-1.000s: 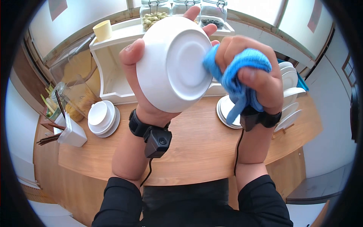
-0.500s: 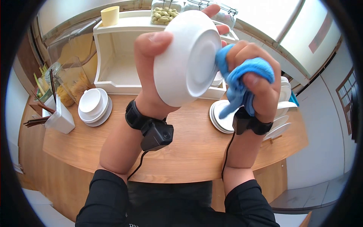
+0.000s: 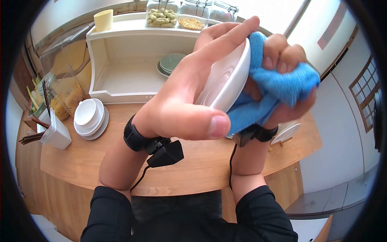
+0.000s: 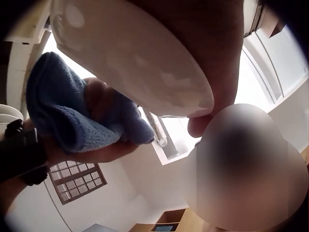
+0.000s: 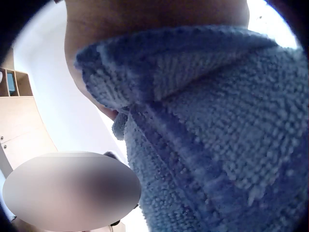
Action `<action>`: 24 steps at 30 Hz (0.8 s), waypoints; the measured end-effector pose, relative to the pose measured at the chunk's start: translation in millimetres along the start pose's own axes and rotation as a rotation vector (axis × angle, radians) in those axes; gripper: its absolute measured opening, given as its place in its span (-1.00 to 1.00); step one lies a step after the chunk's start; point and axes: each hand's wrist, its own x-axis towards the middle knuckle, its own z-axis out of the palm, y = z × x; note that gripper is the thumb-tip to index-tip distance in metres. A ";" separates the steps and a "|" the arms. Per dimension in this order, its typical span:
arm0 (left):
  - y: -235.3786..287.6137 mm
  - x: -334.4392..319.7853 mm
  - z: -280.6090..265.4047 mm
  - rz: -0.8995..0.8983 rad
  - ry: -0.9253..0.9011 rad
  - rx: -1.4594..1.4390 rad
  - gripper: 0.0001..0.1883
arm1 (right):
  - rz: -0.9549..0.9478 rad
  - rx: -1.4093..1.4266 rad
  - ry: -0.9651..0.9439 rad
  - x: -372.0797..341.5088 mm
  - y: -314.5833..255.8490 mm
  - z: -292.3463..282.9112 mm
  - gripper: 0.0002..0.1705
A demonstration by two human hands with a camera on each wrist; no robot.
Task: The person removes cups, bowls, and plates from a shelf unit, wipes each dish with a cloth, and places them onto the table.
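Observation:
My left hand (image 3: 177, 97) holds a white bowl (image 3: 240, 80) tipped on its side above the table, thumb stretched along the near side and fingers reaching over the far side. In the left wrist view the bowl (image 4: 130, 58) shows its smooth, glossy side. My right hand (image 3: 293, 56) grips a bunched blue cloth (image 3: 284, 85) against the bowl's right side. Folds of the cloth (image 5: 217, 125) fill most of the right wrist view. Part of the bowl is hidden behind the left hand and the cloth.
A white shelf (image 3: 121, 97) stands behind, with green plates (image 3: 174, 61) inside and jars (image 3: 162, 17) and a yellow cup (image 3: 103, 20) on top. At left are stacked white dishes (image 3: 90, 126) and a chopstick holder (image 3: 58, 133). White plates (image 3: 287, 133) stand at right.
The bowl has turned, so its foot ring no longer faces the head camera and its rim edge shows. The left hand has rotated with it. The cloth has spread wider across the bowl.

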 end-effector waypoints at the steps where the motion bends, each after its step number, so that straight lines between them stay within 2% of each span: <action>1: -0.8 1.4 -0.5 -0.001 0.016 0.003 0.33 | -0.044 0.064 -0.080 -0.9 -3.4 7.6 -0.54; 3: -2.2 2.0 -1.6 -0.009 0.055 0.011 0.34 | -0.136 0.129 -0.198 -3.6 -0.2 15.0 -0.69; 4: -3.0 1.1 -1.9 -0.016 0.075 0.012 0.34 | -0.133 0.133 -0.197 -1.7 1.2 13.8 -0.69; 7: -7.2 2.1 -0.5 -0.034 0.129 0.006 0.36 | -0.243 -0.215 -0.363 10.4 0.2 2.0 -0.48; 8: -7.0 2.4 -0.9 -0.043 0.137 0.003 0.36 | -0.066 -0.253 -0.123 -2.9 -9.2 11.8 -0.37; 9: -2.6 3.2 3.1 -0.041 0.137 -0.002 0.36 | -0.014 -0.349 -0.043 -2.4 -12.5 9.7 -0.36; 11: 7.3 5.5 13.9 -0.178 0.125 -0.067 0.55 | -0.005 -0.359 0.023 -0.5 -6.8 0.9 -0.33; 12: 2.0 2.5 12.6 -0.151 0.098 -0.164 0.55 | -0.001 -0.377 0.021 -1.7 -8.2 1.9 -0.33; 14: 0.0 1.4 16.0 -0.142 0.099 -0.161 0.55 | -0.113 -0.319 -0.068 -1.2 -7.3 5.8 -0.36; 15: 0.6 0.9 16.5 -0.142 0.111 -0.138 0.56 | -0.110 -0.321 -0.073 0.3 -8.0 5.9 -0.36; 16: 2.6 3.4 14.1 -0.149 0.153 -0.017 0.56 | -0.202 -0.328 -0.188 1.9 -7.9 7.3 -0.35; 17: -1.2 3.2 9.4 -0.150 0.160 -0.015 0.56 | -0.294 -0.331 -0.302 3.0 -7.0 9.0 -0.34; 19: -9.7 1.2 1.7 -0.104 0.062 -0.091 0.29 | -0.267 -0.388 -0.267 4.5 -7.9 11.5 -0.34; 20: -12.0 0.1 4.9 -0.134 0.070 -0.122 0.26 | -0.240 -0.455 -0.234 4.1 -11.0 11.7 -0.34; 21: -8.2 2.0 6.6 -0.132 0.073 -0.128 0.26 | -0.211 -0.527 -0.200 2.7 -14.5 11.3 -0.33; 22: -2.2 5.0 9.0 -0.198 0.075 -0.091 0.40 | -0.120 -0.566 -0.065 -0.7 -17.5 10.5 -0.32; 23: 0.3 6.8 10.7 -0.262 0.076 -0.054 0.55 | -0.131 -0.637 -0.061 -0.7 -17.9 0.1 -0.31; 24: -0.1 6.0 11.3 -0.252 0.091 -0.034 0.55 | -0.117 -0.609 -0.053 -2.5 -18.2 -1.3 -0.32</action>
